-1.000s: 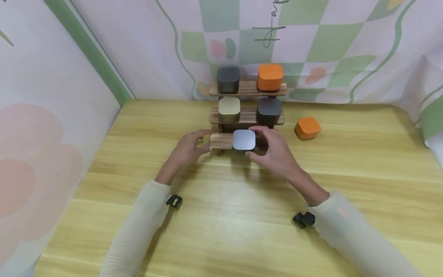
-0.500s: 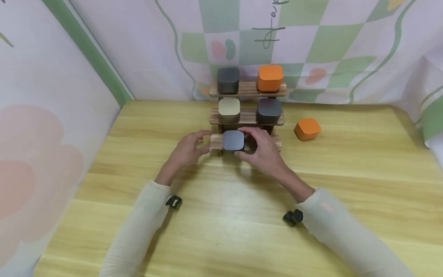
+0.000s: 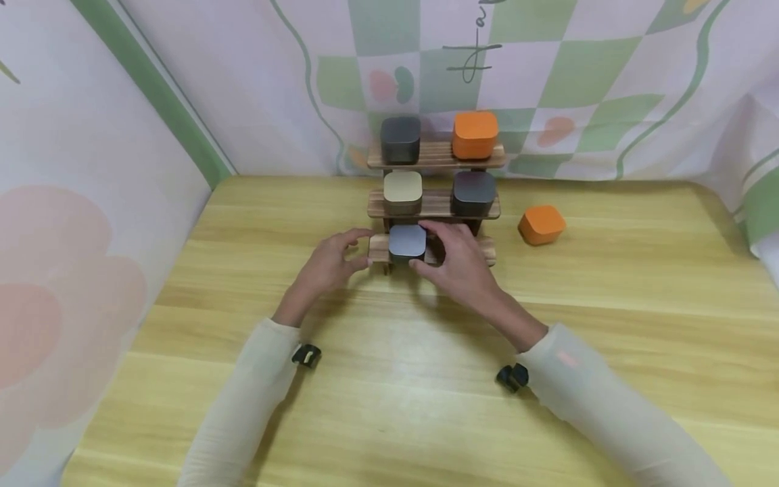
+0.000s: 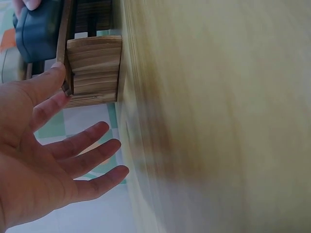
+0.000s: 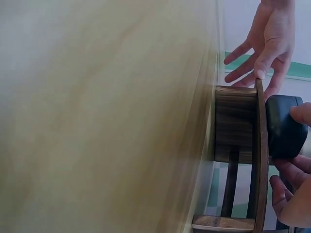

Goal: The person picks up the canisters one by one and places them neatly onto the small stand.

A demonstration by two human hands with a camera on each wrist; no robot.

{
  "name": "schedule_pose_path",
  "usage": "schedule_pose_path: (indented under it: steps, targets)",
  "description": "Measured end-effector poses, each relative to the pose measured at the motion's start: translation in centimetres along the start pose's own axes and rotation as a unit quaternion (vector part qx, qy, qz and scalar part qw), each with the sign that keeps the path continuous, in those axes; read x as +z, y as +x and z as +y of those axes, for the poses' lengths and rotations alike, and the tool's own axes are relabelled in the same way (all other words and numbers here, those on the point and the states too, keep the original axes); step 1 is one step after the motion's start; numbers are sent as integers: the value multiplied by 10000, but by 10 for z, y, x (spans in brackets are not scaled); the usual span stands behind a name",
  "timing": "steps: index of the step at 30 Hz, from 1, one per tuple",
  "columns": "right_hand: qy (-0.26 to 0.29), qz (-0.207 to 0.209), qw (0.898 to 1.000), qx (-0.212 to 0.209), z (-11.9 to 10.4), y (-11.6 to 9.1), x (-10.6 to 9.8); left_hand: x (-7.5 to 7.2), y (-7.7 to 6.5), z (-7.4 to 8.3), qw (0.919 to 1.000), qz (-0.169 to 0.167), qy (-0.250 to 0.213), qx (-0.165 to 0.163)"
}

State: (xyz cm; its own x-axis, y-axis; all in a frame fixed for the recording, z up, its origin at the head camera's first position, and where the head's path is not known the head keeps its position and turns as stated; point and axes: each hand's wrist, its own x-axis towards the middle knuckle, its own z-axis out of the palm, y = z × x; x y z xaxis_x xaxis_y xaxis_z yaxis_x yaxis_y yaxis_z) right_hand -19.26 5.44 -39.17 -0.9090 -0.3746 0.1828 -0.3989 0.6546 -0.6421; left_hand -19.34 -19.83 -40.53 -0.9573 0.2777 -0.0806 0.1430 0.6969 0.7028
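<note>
A three-tier wooden display stand point(image 3: 376, 250) stands at the back of the table. My left hand point(image 3: 327, 264) holds the left end of its lowest shelf between thumb and index finger. The left wrist view shows that hand's other fingers point(image 4: 92, 160) spread loosely below. On the same shelf, left of its middle, is a dark square tin point(image 3: 406, 242) with rounded corners and a shiny grey-blue lid. My right hand point(image 3: 465, 267) grips this tin from the right, thumb in front and fingers behind. The right wrist view shows the tin point(image 5: 282, 127) upright against the shelf.
A beige-lidded tin point(image 3: 403, 191) and a dark tin point(image 3: 473, 193) occupy the middle shelf. The top shelf bears another dark tin point(image 3: 400, 140) and an orange tin point(image 3: 475, 135). One more orange tin point(image 3: 541, 224) sits on the table to the right. A patterned cloth point(image 3: 517, 67) hangs behind.
My right hand has moved left along the lowest shelf with the dark tin, mostly in the first half second. My left hand has stayed at the shelf's end.
</note>
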Motion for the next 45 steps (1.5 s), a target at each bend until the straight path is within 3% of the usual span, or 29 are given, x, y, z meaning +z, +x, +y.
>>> schedule_pose_path:
  steps: [13,22,34,45]
  targets:
    - [-40,148,9998,-109,1,0,-2,1,1,2,10000,8,-45,-52]
    - [-50,282,9984,-478,6,-10,-16,-1,3,4,10000,-3,51,-4]
    - [-185,695,9929,-948,32,-27,-47,-4,1,6,9997,-87,166,-123]
    - [-340,1328,9852,-1030,63,-41,-75,-2,0,9,9995,-101,165,-238]
